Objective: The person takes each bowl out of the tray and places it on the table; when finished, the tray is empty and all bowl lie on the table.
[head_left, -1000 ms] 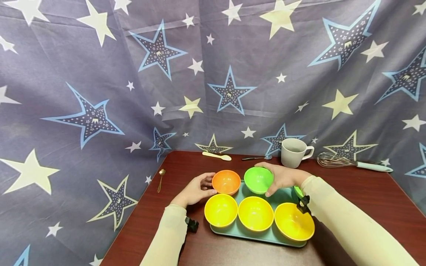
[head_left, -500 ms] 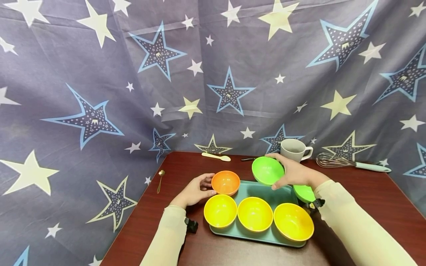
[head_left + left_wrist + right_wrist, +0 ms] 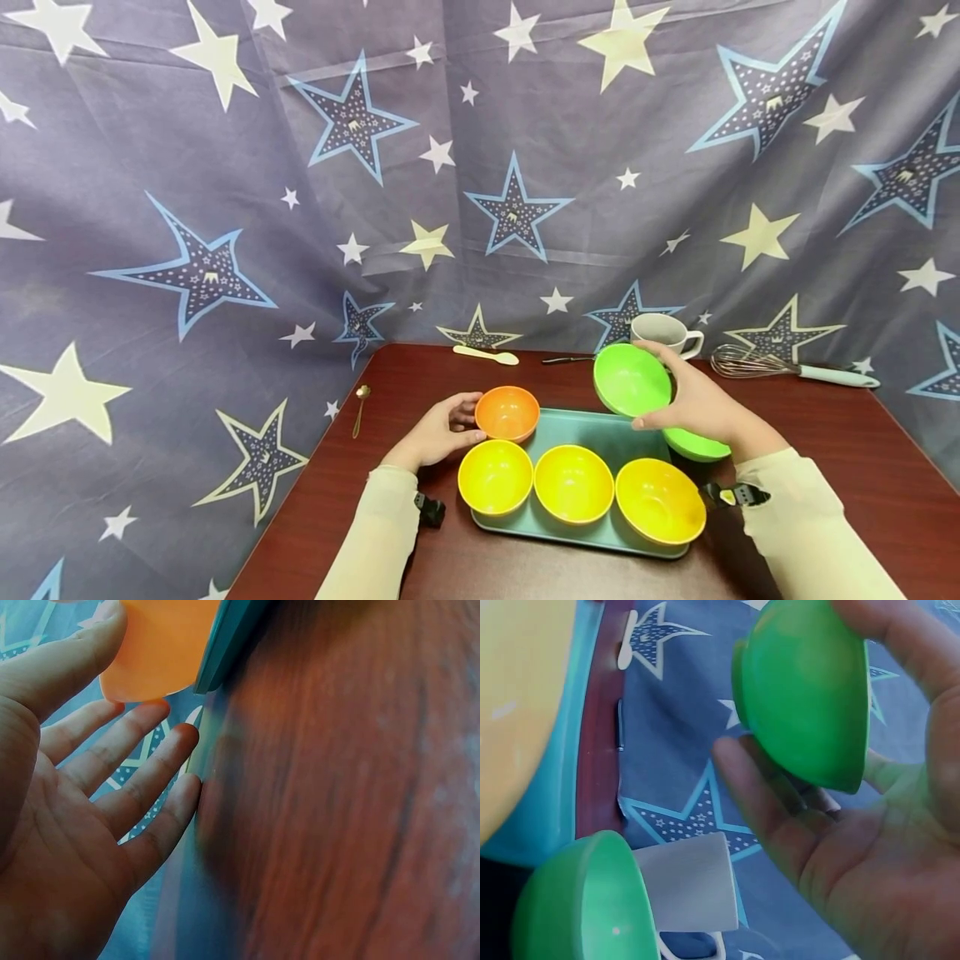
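My right hand [image 3: 701, 402] grips a green bowl [image 3: 628, 382] by its rim, raised and tilted above the far right part of the teal tray [image 3: 577, 426]. A second green bowl [image 3: 699, 447] sits at the tray's right end, partly hidden by that hand. My left hand [image 3: 435, 435] rests with loosely spread fingers against the left side of an orange bowl [image 3: 507, 413] at the tray's far left corner. Three yellow bowls stand in a row along the near side: left bowl [image 3: 495, 477], middle bowl [image 3: 573, 484] and right bowl [image 3: 660, 502].
A grey mug [image 3: 660, 331] stands at the back behind the raised bowl. To its right lies a whisk [image 3: 795, 369]. A cream spoon [image 3: 486, 355] and a dark-handled utensil [image 3: 566, 360] lie along the back edge, a gold spoon [image 3: 361, 410] at the left. Star-patterned cloth [image 3: 517, 208] hangs behind.
My right hand has lifted the green bowl off the tray and carried it up and to the right, tilting it. The left hand and the orange bowl have stayed put.
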Motion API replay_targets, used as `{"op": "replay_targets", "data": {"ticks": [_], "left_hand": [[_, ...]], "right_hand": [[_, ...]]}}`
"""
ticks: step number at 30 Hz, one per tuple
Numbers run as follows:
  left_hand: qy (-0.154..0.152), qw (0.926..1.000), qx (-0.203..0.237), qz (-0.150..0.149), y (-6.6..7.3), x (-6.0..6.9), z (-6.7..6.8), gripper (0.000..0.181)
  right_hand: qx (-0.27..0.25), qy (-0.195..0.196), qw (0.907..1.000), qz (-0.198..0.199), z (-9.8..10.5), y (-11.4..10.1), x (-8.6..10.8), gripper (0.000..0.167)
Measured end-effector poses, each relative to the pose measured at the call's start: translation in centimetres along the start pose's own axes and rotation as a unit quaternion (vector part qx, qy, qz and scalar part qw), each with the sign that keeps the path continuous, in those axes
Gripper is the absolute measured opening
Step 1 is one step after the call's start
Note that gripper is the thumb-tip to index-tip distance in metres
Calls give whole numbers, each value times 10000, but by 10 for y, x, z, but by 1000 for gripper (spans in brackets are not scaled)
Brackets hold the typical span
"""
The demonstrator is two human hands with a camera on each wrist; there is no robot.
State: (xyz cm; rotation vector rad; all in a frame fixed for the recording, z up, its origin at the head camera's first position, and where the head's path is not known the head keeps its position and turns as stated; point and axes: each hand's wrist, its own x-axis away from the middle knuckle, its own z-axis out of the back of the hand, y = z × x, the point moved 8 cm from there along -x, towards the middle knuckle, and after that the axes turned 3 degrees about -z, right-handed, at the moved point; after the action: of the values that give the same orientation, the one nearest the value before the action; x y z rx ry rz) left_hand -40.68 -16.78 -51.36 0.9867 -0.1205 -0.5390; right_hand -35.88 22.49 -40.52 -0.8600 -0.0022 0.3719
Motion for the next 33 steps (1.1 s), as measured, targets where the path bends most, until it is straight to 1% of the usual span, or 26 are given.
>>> {"op": "replay_targets", "data": {"ticks": [3, 6, 14, 19, 23, 29, 33], "left_hand": [[-11, 10000, 6, 35, 0, 0, 0, 69], [-21, 10000, -16, 4, 0, 0, 0, 68], [-9, 10000, -15, -40, 3, 0, -1, 68], [41, 10000, 41, -36, 4, 1, 0, 67], [57, 9999, 88, -62, 3, 3, 0, 67], [44, 9999, 112, -89, 2, 2, 0, 67], [48, 10000, 32, -80, 1, 1, 0, 66]], "right_hand": [[74, 222, 9997, 5, 5, 1, 7, 118], [130, 402, 9991, 4, 10, 1, 15, 119], [142, 649, 9978, -16, 24, -4, 35, 121], [107, 824, 9965, 130, 35, -8, 43, 121], [177, 1060, 9940, 198, 50, -10, 52, 120], [312, 1333, 9906, 25, 77, -4, 67, 122], [491, 1529, 9870, -85, 92, 5, 75, 123]]}}
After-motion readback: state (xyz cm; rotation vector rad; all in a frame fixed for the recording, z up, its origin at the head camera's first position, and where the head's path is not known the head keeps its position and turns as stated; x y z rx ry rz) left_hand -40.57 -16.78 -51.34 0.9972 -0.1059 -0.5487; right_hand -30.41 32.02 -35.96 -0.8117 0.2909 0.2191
